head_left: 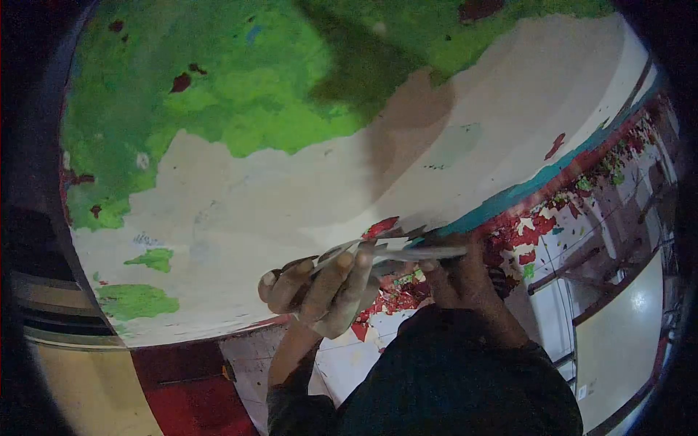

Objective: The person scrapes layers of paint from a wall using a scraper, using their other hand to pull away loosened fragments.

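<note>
A wall (262,196) fills the upper view, with patchy green paint (254,102) above a bare off-white area. At its lower edge, a thin grey scraper-like blade (429,253) lies nearly level, blurred. My left hand (320,291) has its fingers bent and closed around the blade's left end, against the wall. Farther right, my right hand (462,280) is closed at the other end of the blade, its fingers partly hidden. A loose red paint flake (381,227) sticks out just above the blade. Teal and red paint (523,189) runs along the wall's right lower edge.
Red, green and white paint chips (534,231) are scattered on the pale tiled floor (334,363) below. A pale panel (625,320) stands at lower right. To the lower left are a dark red surface (196,385) and a yellowish one (94,385).
</note>
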Available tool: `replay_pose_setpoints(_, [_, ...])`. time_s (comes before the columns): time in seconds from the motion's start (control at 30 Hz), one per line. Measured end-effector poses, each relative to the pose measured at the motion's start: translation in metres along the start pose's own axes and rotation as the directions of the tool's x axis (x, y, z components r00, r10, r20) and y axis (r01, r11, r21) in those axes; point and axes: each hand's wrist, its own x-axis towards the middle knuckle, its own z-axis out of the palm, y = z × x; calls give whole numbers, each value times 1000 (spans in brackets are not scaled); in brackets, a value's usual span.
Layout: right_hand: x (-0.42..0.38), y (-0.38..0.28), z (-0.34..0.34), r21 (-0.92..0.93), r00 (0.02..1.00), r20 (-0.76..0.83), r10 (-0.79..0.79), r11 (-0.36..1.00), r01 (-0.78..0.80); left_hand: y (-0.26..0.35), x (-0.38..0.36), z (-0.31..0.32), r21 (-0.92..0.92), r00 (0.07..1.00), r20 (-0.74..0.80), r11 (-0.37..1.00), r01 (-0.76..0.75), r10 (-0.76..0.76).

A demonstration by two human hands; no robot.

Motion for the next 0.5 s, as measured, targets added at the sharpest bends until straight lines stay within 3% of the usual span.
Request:
replay_pose_setpoints(0.03, [4,-10,-5,9,993,106,50,999,-51,-1,2,-4,-10,999,51,1000,6,-6])
replay_pose_setpoints(0.1, [2,1,4,-102,993,-67,-96,991,89,-2,6,-13,-27,988,152,999,22,-18])
replay_pose_setpoints(0.2, [4,-5,5,-49,989,-96,-113,993,109,2,-2,0,-92,989,-53,986,135,-141])
replay_pose_setpoints(0.23, [4,-9,5,10,994,-67,-81,997,81,2,-1,-1,-112,987,-43,982,151,-157])
replay_pose_setpoints(0.33, [-18,14,28,195,955,-283,85,980,-30,1,1,-4,-147,987,-12,976,159,-162])
replay_pose_setpoints(0.43, [-25,16,26,136,912,-410,31,990,28,-1,3,-3,-104,993,-2,987,120,-121])
replay_pose_setpoints(0.5, [-33,15,20,6,921,-389,22,1000,-21,0,4,3,-24,991,-37,991,130,-131])
